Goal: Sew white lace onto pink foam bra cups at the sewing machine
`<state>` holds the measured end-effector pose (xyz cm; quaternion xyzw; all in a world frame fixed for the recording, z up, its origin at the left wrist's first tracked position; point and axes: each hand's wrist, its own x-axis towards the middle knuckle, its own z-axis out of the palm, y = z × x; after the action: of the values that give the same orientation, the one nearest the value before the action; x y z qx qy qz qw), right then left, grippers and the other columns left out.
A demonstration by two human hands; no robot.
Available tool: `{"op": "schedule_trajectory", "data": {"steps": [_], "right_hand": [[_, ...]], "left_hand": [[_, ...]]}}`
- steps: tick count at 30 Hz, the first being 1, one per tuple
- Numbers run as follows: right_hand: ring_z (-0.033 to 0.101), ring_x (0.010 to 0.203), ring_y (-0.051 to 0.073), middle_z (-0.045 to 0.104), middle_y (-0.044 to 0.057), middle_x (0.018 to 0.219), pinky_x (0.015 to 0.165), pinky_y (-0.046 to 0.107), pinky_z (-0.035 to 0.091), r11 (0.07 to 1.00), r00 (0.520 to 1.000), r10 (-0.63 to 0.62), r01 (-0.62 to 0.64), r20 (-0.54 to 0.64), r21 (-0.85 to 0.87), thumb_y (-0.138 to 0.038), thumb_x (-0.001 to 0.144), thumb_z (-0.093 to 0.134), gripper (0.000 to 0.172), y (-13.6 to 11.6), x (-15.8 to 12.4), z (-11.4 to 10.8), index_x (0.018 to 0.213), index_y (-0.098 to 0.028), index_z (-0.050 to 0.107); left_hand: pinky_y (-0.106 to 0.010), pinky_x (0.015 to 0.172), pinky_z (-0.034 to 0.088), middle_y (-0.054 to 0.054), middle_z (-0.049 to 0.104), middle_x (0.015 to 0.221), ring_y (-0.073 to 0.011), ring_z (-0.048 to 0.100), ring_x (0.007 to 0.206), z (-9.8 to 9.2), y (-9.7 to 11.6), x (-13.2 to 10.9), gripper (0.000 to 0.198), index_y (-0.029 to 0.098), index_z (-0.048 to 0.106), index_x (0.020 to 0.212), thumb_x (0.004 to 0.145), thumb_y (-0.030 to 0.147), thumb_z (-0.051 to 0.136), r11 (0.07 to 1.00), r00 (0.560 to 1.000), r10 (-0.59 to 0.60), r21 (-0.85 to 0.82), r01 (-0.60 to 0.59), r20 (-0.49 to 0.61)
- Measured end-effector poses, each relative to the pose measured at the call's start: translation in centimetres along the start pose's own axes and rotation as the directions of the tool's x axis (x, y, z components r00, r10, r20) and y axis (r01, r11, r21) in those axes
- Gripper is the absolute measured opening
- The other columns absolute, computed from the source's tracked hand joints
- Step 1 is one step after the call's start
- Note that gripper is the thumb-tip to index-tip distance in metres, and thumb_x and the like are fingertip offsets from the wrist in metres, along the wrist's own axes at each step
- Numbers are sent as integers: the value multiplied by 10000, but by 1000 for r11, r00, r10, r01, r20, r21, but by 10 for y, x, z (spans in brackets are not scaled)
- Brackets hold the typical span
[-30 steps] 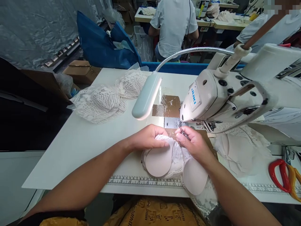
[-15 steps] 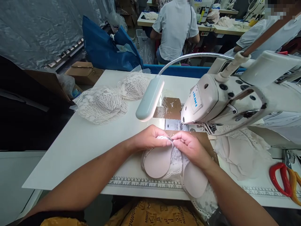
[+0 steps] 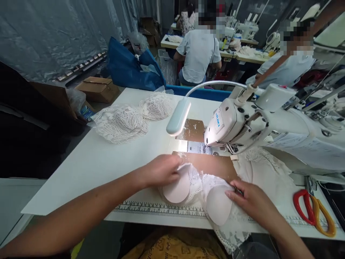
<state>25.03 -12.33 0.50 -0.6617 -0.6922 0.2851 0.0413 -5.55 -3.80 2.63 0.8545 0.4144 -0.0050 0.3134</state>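
A white lace bra (image 3: pixel 194 185) with two smooth, pale cups lies at the table's front edge, its lace hanging over the edge. My left hand (image 3: pixel 165 169) is closed on the upper edge of the left cup (image 3: pixel 176 189); its fingertips are blurred. At the outer edge of the right cup (image 3: pixel 219 205), my right hand (image 3: pixel 250 199) pinches the lace between thumb and fingers. Something small and dark shows by those fingers, too unclear to name. Just beyond the bra stands a white sewing machine (image 3: pixel 229 120), its needle area lit by a lamp (image 3: pixel 178 117).
Lace pieces (image 3: pixel 126 122) lie at the back left of the table (image 3: pixel 81 172). Pale cut pieces (image 3: pixel 265 172) are stacked at right, near scissors (image 3: pixel 314 210) with red and orange handles. A printed ruler (image 3: pixel 161 210) runs along the front edge. Co-workers sit beyond.
My hands were together at the bra's upper middle and have moved apart, left hand leftward, right hand right and down. Both cups now lie spread side by side. The view has shifted.
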Motion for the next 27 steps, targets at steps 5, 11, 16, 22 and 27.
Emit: {"op": "schedule_trajectory", "data": {"steps": [5, 11, 16, 22, 27], "right_hand": [[671, 944, 229, 718, 63, 935, 782, 277, 538, 972, 951, -162, 200, -263, 122, -454, 894, 480, 301, -13, 3, 14, 985, -232, 662], [672, 671, 181, 702, 25, 781, 602, 278, 563, 837, 913, -378, 407, -152, 366, -396, 945, 392, 296, -118, 59, 25, 941, -231, 638], [589, 1148, 210, 629, 80, 1234, 996, 406, 486, 623, 646, -501, 731, -576, 278, -303, 951, 400, 340, -202, 138, 21, 1249, -227, 544], [484, 1276, 239, 552, 102, 1342, 1063, 442, 420, 614, 556, -637, 785, -534, 85, -241, 914, 408, 333, -222, 231, 22, 1190, -195, 588], [629, 1022, 297, 659, 138, 1127, 897, 476, 490, 727, 667, -574, 682, -476, 79, -181, 857, 451, 230, -209, 253, 37, 967, -208, 652]], "left_hand": [[-244, 607, 387, -12, 615, 853, -171, 573, 743, 6, -14, -51, 128, 191, 530, 919, 813, 156, 468, 995, 998, -4, -97, -2, -62], [-298, 749, 459, -60, 647, 993, -216, 615, 886, -29, -61, -92, 249, 191, 616, 1035, 891, 251, 422, 989, 920, -59, 104, 107, -388], [-371, 832, 473, -111, 609, 1015, -251, 580, 962, -105, -98, -89, 308, 158, 634, 1035, 929, 323, 396, 895, 467, 142, 315, 317, -873], [-467, 1046, 383, -142, 533, 1322, -300, 442, 1269, -103, -154, -53, 356, 158, 581, 1173, 853, 269, 471, 872, 667, -16, 316, 374, -744], [-521, 1071, 345, -148, 376, 1485, -355, 317, 1378, -64, -179, -38, 649, 176, 478, 1346, 836, 576, 515, 851, 765, -186, 289, 439, -616]]}}
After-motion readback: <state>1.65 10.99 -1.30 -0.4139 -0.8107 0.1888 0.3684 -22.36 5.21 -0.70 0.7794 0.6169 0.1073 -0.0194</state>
